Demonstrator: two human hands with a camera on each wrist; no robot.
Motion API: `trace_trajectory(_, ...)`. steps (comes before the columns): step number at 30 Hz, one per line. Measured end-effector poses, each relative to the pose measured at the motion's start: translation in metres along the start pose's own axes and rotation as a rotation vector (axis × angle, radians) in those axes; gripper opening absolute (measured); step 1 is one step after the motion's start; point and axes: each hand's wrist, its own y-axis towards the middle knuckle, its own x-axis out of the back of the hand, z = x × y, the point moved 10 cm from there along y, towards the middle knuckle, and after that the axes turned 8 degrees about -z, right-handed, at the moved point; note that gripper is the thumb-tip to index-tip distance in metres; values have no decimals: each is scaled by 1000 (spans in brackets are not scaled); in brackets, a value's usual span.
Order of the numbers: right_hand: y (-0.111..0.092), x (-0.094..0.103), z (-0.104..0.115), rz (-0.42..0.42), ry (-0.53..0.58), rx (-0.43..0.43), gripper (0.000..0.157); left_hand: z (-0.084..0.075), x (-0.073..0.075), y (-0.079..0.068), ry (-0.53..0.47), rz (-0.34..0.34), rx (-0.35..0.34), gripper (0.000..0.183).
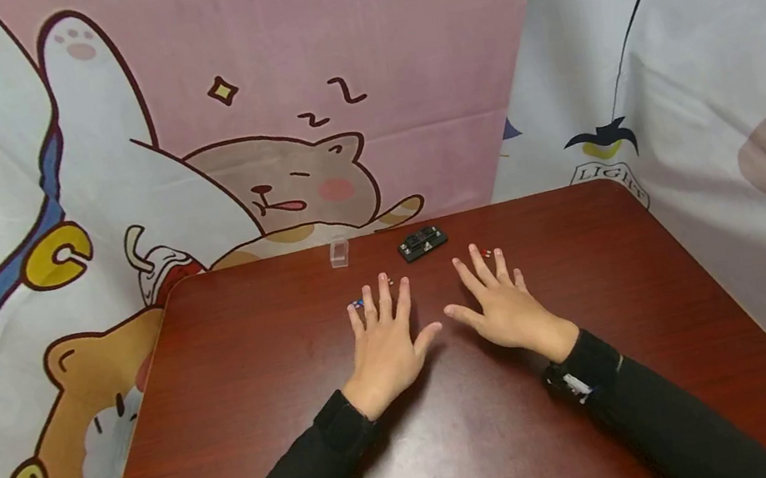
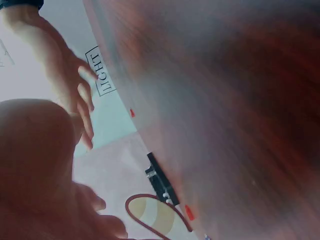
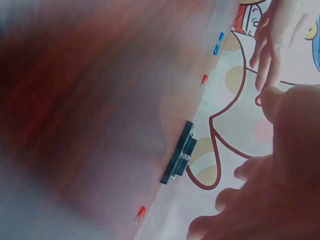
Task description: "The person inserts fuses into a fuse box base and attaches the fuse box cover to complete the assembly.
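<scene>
Both hands are held over the dark red table with fingers spread and straight, gripping nothing. The left hand (image 1: 384, 350) has its fingertips near a small blue piece (image 1: 358, 304). Close by the fingers of the right hand (image 1: 515, 313) lies a small red piece (image 1: 486, 254), partly hidden. Beyond the hands, between them, sits a black block-like device (image 1: 423, 243) with metallic fittings on top. In the right wrist view, the device (image 3: 179, 155) has red pieces on either side, one red piece (image 3: 140, 214) nearer. The small pieces' kind cannot be made out.
A small clear plastic box (image 1: 339, 254) stands at the table's far edge, left of the device. The wooden table (image 1: 248, 431) reaches back to cartoon-printed cloth (image 1: 443, 51) hung behind and at the sides.
</scene>
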Motion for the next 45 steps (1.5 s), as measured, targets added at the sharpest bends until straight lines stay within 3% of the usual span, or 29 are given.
trace_trajectory(5, 15, 14, 0, -78, 10, 44, 83, -6, 5, 15, 8, -84, -80, 78)
trace_trajectory(10, 32, 40, 7, -246, 52, 111, 52, -13, 22, 37, 18, -230, -157, 51)
trace_trajectory(13, 47, 51, 10, -281, 67, 152, 39, -11, 30, 53, 0, -259, -155, 42)
trace_trajectory(20, 96, 53, 11, -139, 106, 233, 31, 14, 28, 101, -46, -153, -54, 39)
trace_trajectory(26, 132, 36, 2, 16, 73, 191, 41, 29, 10, 130, -16, 5, -9, 41)
trace_trajectory(30, 148, 20, -7, 102, 31, 138, 48, 38, -11, 143, -4, 95, 30, 44)
trace_trajectory(35, 159, 7, -26, 159, -90, 66, 62, 45, -33, 157, -15, 172, 77, 67)
trace_trajectory(40, 170, -5, -34, 167, -140, 44, 74, 52, -44, 164, -11, 208, 127, 71)
trace_trajectory(45, 177, -18, -27, 206, -152, 75, 72, 57, -47, 163, 3, 218, 125, 63)
